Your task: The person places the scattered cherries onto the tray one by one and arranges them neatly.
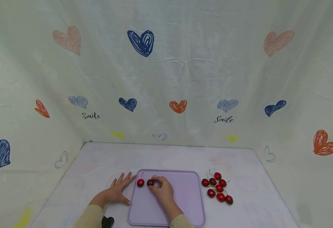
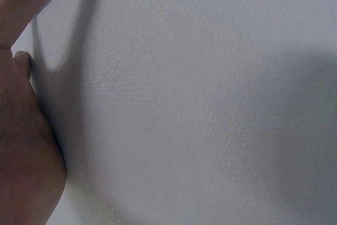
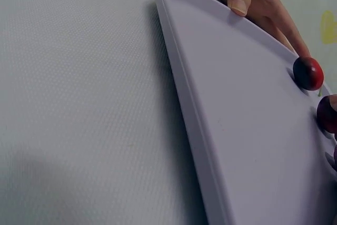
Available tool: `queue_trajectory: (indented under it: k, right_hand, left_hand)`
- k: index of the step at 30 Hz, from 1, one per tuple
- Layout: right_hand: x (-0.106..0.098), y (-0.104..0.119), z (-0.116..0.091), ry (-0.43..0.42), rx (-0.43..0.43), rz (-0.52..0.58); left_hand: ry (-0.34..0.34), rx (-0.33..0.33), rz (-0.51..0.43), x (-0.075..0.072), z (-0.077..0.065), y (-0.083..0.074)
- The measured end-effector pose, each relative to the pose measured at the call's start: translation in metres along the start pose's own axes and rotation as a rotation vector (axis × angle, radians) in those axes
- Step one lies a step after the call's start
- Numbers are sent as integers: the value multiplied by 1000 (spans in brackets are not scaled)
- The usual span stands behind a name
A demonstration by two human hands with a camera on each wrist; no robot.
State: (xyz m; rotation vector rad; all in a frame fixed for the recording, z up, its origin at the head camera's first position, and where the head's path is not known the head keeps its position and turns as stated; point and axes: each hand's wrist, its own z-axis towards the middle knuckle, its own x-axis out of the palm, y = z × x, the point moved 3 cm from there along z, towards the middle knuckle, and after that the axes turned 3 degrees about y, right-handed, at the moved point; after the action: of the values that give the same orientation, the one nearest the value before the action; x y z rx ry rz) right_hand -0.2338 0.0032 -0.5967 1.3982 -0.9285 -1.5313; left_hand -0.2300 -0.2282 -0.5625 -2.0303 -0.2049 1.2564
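Note:
A light purple tray point(image 1: 183, 199) lies on the table, with two cherries near its far left corner. The outer one, a bright red cherry point(image 1: 140, 183), has its stem pointing away. Beside it, my right hand point(image 1: 165, 193) pinches a darker cherry point(image 1: 149, 182) between thumb and finger, low over the tray. My left hand point(image 1: 115, 192) is spread at the tray's left side, its thumb and a fingertip at the rim. In the right wrist view the left thumb point(image 3: 239, 5) rests on that rim, and the held cherry point(image 3: 327, 115) shows at the right edge.
Several loose cherries point(image 1: 219, 188) with stems form a cluster on the white table point(image 1: 249, 186), right of the tray. A black heart-shaped object point(image 1: 107, 222) is by the left sleeve. A curtain printed with hearts point(image 1: 155, 79) hangs behind and around the table.

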Motion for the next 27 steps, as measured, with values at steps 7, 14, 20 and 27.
queue_trajectory:
  k: [7,14,20,27]
  right_hand:
    - [-12,4,-1,36,34,238]
    - [-46,24,-11,125,39,249]
    - [-83,26,-23,99,49,266]
    - [-124,6,-42,-27,120,186]
  left_hand:
    - [-11,-7,6,-1,2,0]
    - [-4,5,-3,0,1,0]
    - [-4,7,0,-1,3,1]
    - [1,-15,-7,1,3,1]
